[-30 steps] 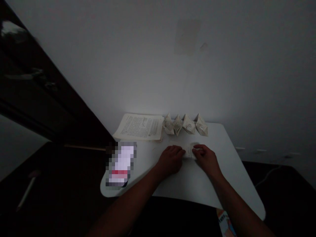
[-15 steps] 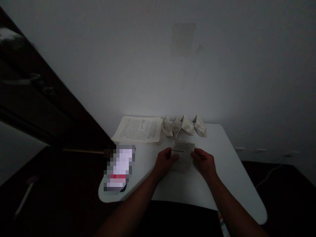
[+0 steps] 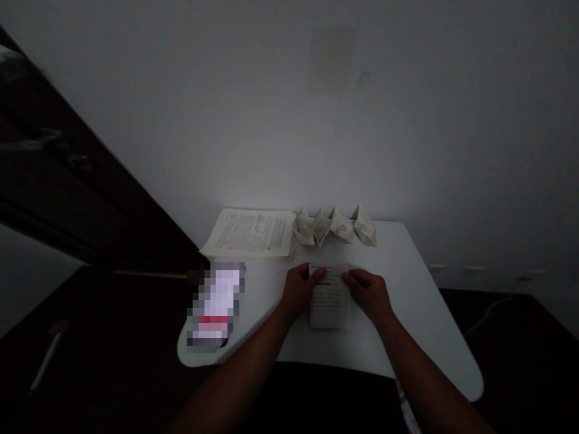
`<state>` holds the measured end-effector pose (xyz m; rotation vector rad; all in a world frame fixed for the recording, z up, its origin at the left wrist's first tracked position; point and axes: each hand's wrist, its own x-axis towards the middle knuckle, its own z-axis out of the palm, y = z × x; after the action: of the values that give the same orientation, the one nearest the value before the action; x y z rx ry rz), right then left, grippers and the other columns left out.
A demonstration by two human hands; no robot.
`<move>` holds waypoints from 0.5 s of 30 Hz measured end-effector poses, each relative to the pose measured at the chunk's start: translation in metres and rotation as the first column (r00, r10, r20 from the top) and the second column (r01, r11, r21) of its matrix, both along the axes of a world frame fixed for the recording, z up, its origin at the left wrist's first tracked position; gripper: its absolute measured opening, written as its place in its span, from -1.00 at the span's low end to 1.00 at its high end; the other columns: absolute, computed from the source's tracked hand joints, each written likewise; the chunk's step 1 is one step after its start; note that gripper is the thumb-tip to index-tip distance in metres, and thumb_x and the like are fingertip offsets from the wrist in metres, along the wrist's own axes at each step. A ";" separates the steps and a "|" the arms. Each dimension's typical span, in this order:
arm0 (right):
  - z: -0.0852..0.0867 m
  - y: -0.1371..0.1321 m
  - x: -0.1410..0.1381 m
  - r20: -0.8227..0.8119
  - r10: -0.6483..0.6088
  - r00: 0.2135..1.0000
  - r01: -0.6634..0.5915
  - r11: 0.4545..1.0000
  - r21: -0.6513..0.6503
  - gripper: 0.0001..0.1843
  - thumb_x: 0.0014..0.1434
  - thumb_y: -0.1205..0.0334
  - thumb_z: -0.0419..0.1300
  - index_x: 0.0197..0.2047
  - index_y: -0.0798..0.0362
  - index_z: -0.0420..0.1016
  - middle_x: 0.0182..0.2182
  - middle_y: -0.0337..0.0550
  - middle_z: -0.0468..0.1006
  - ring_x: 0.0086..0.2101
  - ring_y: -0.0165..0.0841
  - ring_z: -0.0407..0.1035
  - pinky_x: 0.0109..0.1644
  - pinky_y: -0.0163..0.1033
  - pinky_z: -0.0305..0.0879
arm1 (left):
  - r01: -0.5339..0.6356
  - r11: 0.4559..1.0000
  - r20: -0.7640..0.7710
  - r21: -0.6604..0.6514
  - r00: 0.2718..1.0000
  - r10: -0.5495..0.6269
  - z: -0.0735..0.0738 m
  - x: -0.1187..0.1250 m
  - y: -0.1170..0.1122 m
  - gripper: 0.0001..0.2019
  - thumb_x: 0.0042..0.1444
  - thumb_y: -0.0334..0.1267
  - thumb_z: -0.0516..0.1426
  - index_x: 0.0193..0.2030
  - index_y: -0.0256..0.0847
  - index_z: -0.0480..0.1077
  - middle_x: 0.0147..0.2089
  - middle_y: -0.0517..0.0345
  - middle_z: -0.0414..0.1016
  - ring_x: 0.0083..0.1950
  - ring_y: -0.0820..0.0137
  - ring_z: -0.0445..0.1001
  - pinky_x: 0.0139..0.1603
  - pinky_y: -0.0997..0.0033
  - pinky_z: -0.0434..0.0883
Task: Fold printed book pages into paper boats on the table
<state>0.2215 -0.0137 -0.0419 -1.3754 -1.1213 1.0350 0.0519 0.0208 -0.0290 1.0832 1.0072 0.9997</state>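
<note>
Dim room, pale wall (image 3: 407, 120) behind white counter (image 3: 425, 325). Folded printed paper (image 3: 330, 304) over counter's front middle, text side up; cannot tell whether it touches counter. Left hand (image 3: 297, 290) grasps paper near upper left corner, thumb on top; right hand (image 3: 370, 293) pinches it near upper right corner. Beyond hands, four folded paper shapes (image 3: 341, 229) in row along counter's far side, leftmost just beside stack of printed sheets (image 3: 253, 235). Bright-screened device (image 3: 221, 301), pixelated, on counter's left end. Dark door (image 3: 85, 181) at far left.
</note>
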 end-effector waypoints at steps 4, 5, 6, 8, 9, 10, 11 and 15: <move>-0.003 0.001 0.000 -0.029 -0.015 0.999 0.015 1.000 -0.016 -0.66 -0.08 -0.03 0.29 -0.38 0.09 0.57 -0.43 -0.10 0.61 -0.44 -0.25 0.47 -0.32 -0.18 0.41 | 0.019 1.000 -0.012 0.022 1.000 -0.019 -0.002 0.000 -0.001 -0.64 -0.11 -0.01 0.22 -0.38 -0.34 0.43 -0.44 0.11 0.48 -0.45 0.42 0.42 -0.41 0.42 0.37; -0.004 0.001 0.000 -0.044 -0.016 0.999 0.015 1.000 -0.019 -0.66 -0.08 -0.03 0.29 -0.38 0.09 0.57 -0.43 -0.10 0.61 -0.44 -0.25 0.47 -0.33 -0.18 0.41 | 0.018 0.999 -0.015 0.027 1.000 -0.018 -0.002 -0.001 -0.001 -0.64 -0.11 -0.01 0.22 -0.39 -0.34 0.43 -0.45 0.11 0.48 -0.45 0.42 0.41 -0.41 0.42 0.36; -0.005 0.001 0.001 -0.057 -0.019 0.998 0.018 1.000 -0.019 -0.67 -0.09 -0.03 0.29 -0.38 0.08 0.58 -0.44 -0.10 0.61 -0.45 -0.25 0.47 -0.34 -0.19 0.41 | 0.015 0.999 -0.020 0.030 1.000 -0.014 -0.002 -0.001 -0.002 -0.64 -0.11 -0.01 0.22 -0.40 -0.34 0.43 -0.46 0.12 0.48 -0.46 0.42 0.41 -0.41 0.43 0.36; -0.007 0.001 0.001 -0.074 -0.023 0.997 0.022 1.000 -0.017 -0.67 -0.09 -0.02 0.30 -0.38 0.08 0.57 -0.46 -0.11 0.61 -0.46 -0.26 0.47 -0.35 -0.20 0.41 | -0.002 0.999 -0.027 0.032 1.000 0.003 -0.002 -0.002 -0.003 -0.64 -0.12 0.00 0.23 -0.41 -0.34 0.44 -0.48 0.13 0.47 -0.46 0.42 0.41 -0.42 0.44 0.36; -0.007 0.001 0.002 -0.076 -0.020 0.997 0.019 1.000 -0.016 -0.68 -0.09 -0.01 0.30 -0.38 0.08 0.58 -0.46 -0.12 0.61 -0.46 -0.26 0.47 -0.35 -0.20 0.41 | -0.010 0.999 -0.025 0.031 1.000 0.011 -0.001 -0.003 -0.003 -0.64 -0.13 -0.01 0.24 -0.41 -0.34 0.44 -0.48 0.13 0.47 -0.45 0.41 0.41 -0.42 0.44 0.36; -0.008 0.001 0.002 -0.074 -0.018 0.997 0.017 1.000 -0.014 -0.68 -0.09 -0.01 0.30 -0.37 0.08 0.58 -0.45 -0.12 0.61 -0.46 -0.26 0.47 -0.35 -0.20 0.41 | -0.021 0.999 -0.025 0.030 0.999 0.021 -0.001 -0.004 -0.004 -0.64 -0.14 -0.01 0.24 -0.41 -0.33 0.45 -0.48 0.14 0.46 -0.45 0.41 0.41 -0.41 0.45 0.36; -0.008 0.001 0.002 -0.065 -0.015 0.998 0.015 1.000 -0.011 -0.68 -0.09 -0.01 0.30 -0.37 0.08 0.58 -0.45 -0.12 0.61 -0.45 -0.27 0.47 -0.35 -0.21 0.41 | -0.034 0.999 -0.029 0.030 0.999 0.034 0.000 -0.005 -0.004 -0.64 -0.14 -0.01 0.24 -0.41 -0.33 0.45 -0.49 0.14 0.46 -0.45 0.42 0.40 -0.42 0.46 0.35; -0.008 0.001 0.003 -0.019 -0.016 1.000 0.016 1.000 0.005 -0.67 -0.08 -0.02 0.30 -0.38 0.09 0.58 -0.45 -0.13 0.61 -0.45 -0.28 0.47 -0.34 -0.22 0.40 | -0.063 0.997 -0.054 0.048 0.996 0.065 0.000 -0.007 -0.005 -0.67 -0.14 -0.02 0.24 -0.49 -0.32 0.41 -0.55 0.21 0.39 -0.51 0.48 0.34 -0.47 0.51 0.29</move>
<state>0.2245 -0.0131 -0.0496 -1.3660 -1.0967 1.0313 0.0451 0.0162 -0.0287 1.1283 1.0743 1.0538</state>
